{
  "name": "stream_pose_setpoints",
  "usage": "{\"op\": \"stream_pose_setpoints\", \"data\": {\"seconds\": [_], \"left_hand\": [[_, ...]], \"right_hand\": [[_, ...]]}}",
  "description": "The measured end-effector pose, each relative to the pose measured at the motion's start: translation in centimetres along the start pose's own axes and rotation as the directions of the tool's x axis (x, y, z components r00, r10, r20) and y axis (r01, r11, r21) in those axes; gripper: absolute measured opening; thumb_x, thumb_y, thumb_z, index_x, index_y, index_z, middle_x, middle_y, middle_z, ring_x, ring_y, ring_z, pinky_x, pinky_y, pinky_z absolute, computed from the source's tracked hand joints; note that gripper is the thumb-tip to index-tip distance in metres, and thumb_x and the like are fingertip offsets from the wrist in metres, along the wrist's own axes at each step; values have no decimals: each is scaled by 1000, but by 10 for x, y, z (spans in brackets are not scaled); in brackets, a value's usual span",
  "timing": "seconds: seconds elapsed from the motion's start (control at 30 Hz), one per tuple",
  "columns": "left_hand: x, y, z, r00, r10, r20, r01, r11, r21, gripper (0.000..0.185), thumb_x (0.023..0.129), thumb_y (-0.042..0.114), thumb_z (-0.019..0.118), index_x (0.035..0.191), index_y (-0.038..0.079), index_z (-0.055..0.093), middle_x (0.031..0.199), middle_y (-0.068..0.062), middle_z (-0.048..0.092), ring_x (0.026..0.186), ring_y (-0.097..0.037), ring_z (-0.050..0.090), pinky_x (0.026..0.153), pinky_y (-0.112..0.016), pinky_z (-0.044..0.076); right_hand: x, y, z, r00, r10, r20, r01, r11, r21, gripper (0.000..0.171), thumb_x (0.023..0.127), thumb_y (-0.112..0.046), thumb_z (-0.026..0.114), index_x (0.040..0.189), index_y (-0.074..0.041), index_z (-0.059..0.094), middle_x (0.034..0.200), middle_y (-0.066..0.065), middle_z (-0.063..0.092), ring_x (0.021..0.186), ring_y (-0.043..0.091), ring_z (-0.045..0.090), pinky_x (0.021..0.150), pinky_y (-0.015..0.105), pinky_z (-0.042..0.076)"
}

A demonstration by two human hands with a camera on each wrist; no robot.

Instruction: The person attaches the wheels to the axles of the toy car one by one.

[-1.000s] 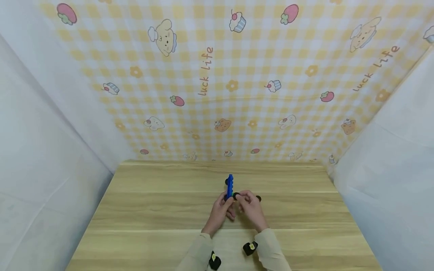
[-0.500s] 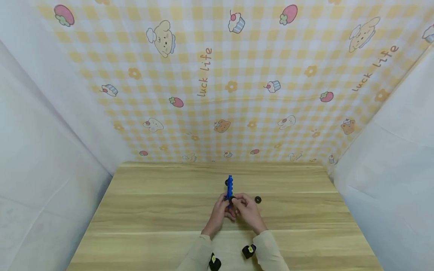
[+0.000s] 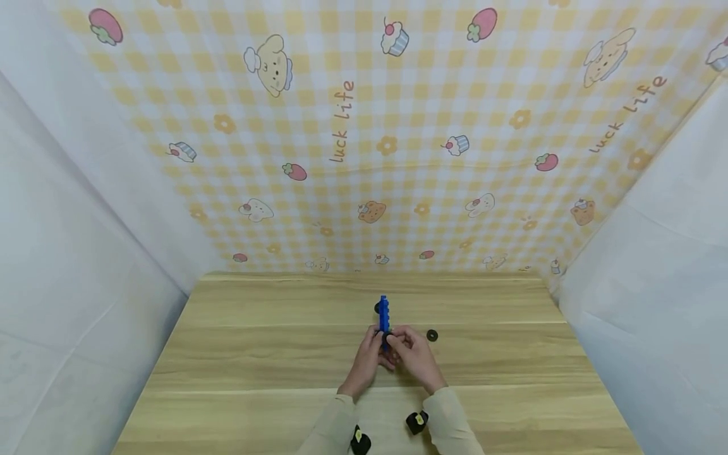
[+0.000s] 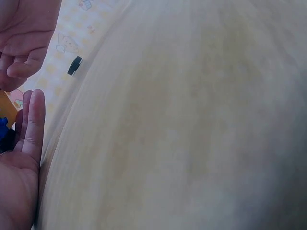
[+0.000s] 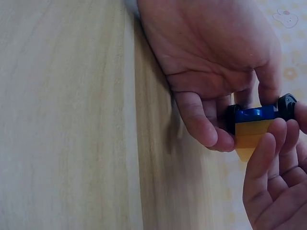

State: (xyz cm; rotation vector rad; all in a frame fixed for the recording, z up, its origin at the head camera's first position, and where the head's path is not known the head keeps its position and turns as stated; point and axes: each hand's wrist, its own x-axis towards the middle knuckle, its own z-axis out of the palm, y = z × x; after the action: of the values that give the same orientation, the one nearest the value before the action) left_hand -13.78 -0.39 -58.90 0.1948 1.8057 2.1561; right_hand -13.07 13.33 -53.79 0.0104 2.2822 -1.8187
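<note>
A blue studded toy-block assembly (image 3: 383, 313) with black wheels stands out from between the two hands in the head view. My left hand (image 3: 364, 360) grips its near end. My right hand (image 3: 418, 354) pinches a black wheel (image 3: 388, 338) against the side of the blue part. In the right wrist view the wheel (image 5: 287, 106) sits at one end of a blue block (image 5: 255, 113), another black wheel (image 5: 232, 119) at the other end, and yellow blocks (image 5: 252, 139) lie beneath. A farther wheel (image 3: 377, 308) shows at the assembly's left. Fingers hide much of the near end.
One loose black wheel (image 3: 432, 335) lies on the wooden table (image 3: 256, 366), to the right of my right hand. Behind the table hangs a yellow checked cloth (image 3: 341, 189). White curtains (image 3: 85, 265) close off both sides.
My right hand has carried the black wheel leftward, from beside the blue assembly to against it. The assembly has shifted slightly left with the left hand still holding it.
</note>
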Motion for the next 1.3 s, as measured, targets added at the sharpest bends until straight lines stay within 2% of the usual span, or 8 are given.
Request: {"op": "stream_pose_setpoints", "data": {"seconds": [0.13,0.3,0.53,0.7,0.83,0.9,1.03,1.3], "left_hand": [[0,0,0,1000,-10,1,10,999,34,35,100,30,23,123,9,38,82,-8,58,73,-35,60,63,-49,52],[0,0,0,1000,-9,15,7,997,71,44,99,35,21,127,3,33,83,-10,58,73,-35,61,61,-49,52],[-1,0,0,1000,13,1,-13,996,92,39,97,37,31,119,5,38,82,-16,57,68,-39,59,57,-51,51],[-2,-1,0,999,30,-12,-29,995,99,33,98,35,26,110,8,41,78,-24,57,66,-44,56,56,-51,50],[-2,0,0,1000,20,-13,-19,991,136,35,99,37,24,108,8,41,74,-13,59,65,-40,59,57,-49,51],[-2,2,0,1000,11,-13,-8,987,161,37,99,37,23,111,7,41,73,-8,60,65,-37,60,57,-49,51],[-2,6,-1,1000,-3,-11,5,981,195,40,99,38,22,113,7,41,76,-7,59,65,-36,60,58,-49,51],[-3,6,-1,1000,6,5,-7,979,206,37,99,36,20,111,7,40,78,-8,59,64,-33,61,57,-46,52]], "right_hand": [[0,2,0,1000,0,-1,0,1000,-25,18,89,-21,55,99,-6,57,85,17,61,69,24,57,58,25,48],[5,18,1,1000,8,8,-7,999,-34,23,88,-30,56,97,-9,58,83,13,61,74,32,58,56,24,46],[7,26,7,996,-30,-78,23,995,-95,30,84,-39,58,95,-11,58,75,5,59,63,17,54,52,22,44],[7,27,11,990,17,-140,-36,990,-133,55,78,-50,60,113,-11,43,80,6,53,63,13,47,52,24,40],[6,30,14,993,53,-108,-68,989,-134,68,80,-54,55,129,-12,34,98,12,55,70,13,50,57,26,43],[6,31,15,995,53,-83,-64,988,-137,64,82,-55,51,131,-17,36,97,15,56,67,13,51,56,26,44],[6,30,15,998,43,-47,-49,991,-127,46,84,-55,48,119,-26,49,75,11,57,57,13,48,48,26,41],[6,29,17,996,56,-64,-62,994,-88,41,84,-50,53,111,-20,55,70,6,60,56,13,51,49,25,41]]}}
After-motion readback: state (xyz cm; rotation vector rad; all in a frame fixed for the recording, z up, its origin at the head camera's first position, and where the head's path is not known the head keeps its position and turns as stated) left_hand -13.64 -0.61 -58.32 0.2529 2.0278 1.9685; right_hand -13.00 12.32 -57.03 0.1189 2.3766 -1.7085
